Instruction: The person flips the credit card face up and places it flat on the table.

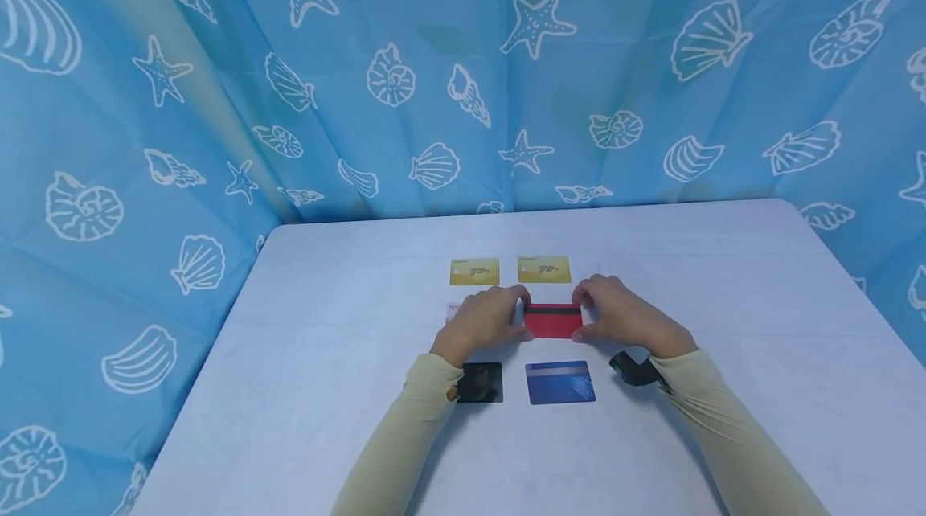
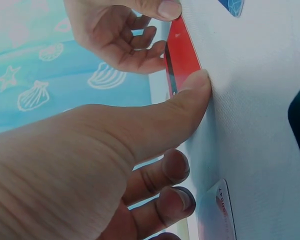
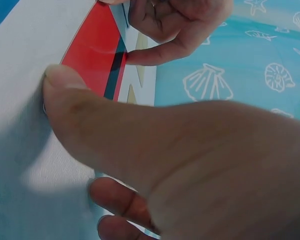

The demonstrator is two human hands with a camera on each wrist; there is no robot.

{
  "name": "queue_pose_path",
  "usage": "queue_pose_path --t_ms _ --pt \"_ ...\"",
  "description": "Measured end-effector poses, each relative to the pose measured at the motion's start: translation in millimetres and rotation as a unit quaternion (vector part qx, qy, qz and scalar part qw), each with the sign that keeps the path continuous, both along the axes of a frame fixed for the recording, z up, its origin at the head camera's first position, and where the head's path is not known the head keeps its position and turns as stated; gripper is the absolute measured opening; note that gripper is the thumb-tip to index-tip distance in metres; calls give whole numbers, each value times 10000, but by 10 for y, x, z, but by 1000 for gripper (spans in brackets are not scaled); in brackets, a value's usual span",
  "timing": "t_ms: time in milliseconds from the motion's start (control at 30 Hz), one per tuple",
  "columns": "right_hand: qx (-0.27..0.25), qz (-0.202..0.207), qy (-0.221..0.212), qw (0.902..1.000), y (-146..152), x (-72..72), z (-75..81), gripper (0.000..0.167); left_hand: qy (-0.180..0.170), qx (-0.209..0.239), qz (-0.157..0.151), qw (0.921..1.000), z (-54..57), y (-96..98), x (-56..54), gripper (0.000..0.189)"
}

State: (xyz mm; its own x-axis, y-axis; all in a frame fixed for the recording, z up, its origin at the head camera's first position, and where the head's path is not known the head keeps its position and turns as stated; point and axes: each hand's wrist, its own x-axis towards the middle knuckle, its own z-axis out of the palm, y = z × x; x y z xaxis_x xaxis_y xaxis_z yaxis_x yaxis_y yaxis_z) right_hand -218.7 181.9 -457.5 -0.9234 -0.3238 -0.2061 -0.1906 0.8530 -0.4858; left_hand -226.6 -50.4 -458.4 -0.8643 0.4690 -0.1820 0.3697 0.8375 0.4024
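Note:
A red card [image 1: 553, 326] with a dark stripe along its far edge is at the middle of the table, between the two hands. My left hand [image 1: 486, 318] grips its left end, thumb at the near corner and fingertip at the far one. At the opposite end my right hand [image 1: 624, 313] holds it the same way. The left wrist view shows the red card [image 2: 186, 57] with the left thumb on its near corner. In the right wrist view, the right thumb covers a corner of the card [image 3: 92, 55].
Two yellow cards [image 1: 474, 272] lie side by side behind the hands. A pale card [image 1: 452, 310] is mostly hidden by the left hand. Nearer lie a black card [image 1: 482, 382], partly under the left sleeve, and a blue card [image 1: 560, 382]. A shell-patterned blue curtain [image 1: 463, 82] hangs behind the white table [image 1: 318, 339].

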Motion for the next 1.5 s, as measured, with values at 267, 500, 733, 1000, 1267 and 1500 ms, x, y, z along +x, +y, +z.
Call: queue_pose_path --t_ms 267,500,733,1000,1267,1500 --pt "127 61 19 9999 -8 -1 -2 60 31 -89 -49 9999 21 5 1 52" --pt "129 92 -11 9999 -17 -6 22 63 93 -312 3 9995 35 -26 -3 53" --pt "119 39 -11 9999 -17 -1 64 63 31 -256 -58 9997 39 -46 -22 55" --pt "43 -18 -15 10000 -19 1 111 66 12 -245 -89 9997 61 -58 -18 58" --pt "68 57 80 9999 -19 18 163 66 -55 -259 -62 9996 64 -63 -23 60" --pt "14 116 153 9998 -9 47 210 67 49 -234 -119 9996 78 -62 -19 63"
